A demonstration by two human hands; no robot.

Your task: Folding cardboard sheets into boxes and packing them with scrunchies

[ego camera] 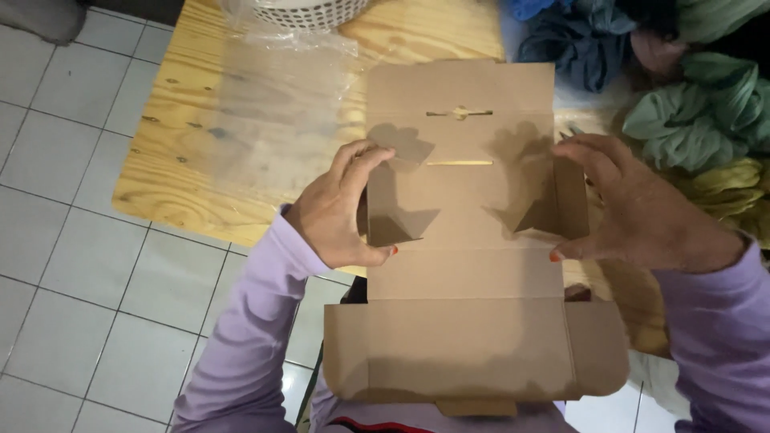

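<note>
A flat brown cardboard box (465, 281) lies partly folded over the near edge of a wooden table (184, 160), its lid end toward me. My left hand (341, 212) presses the left side flap upright, thumb at the fold and fingers over the flap's top. On the other side, my right hand (634, 204) holds the right side flap up in the same way. Both arms wear lilac sleeves.
A clear plastic bag (265, 112) lies on the table to the left of the box, with a white perforated basket (309, 12) behind it. Crumpled green, blue and yellow cloths (698, 120) are piled on the right. White floor tiles (72, 265) lie at the left.
</note>
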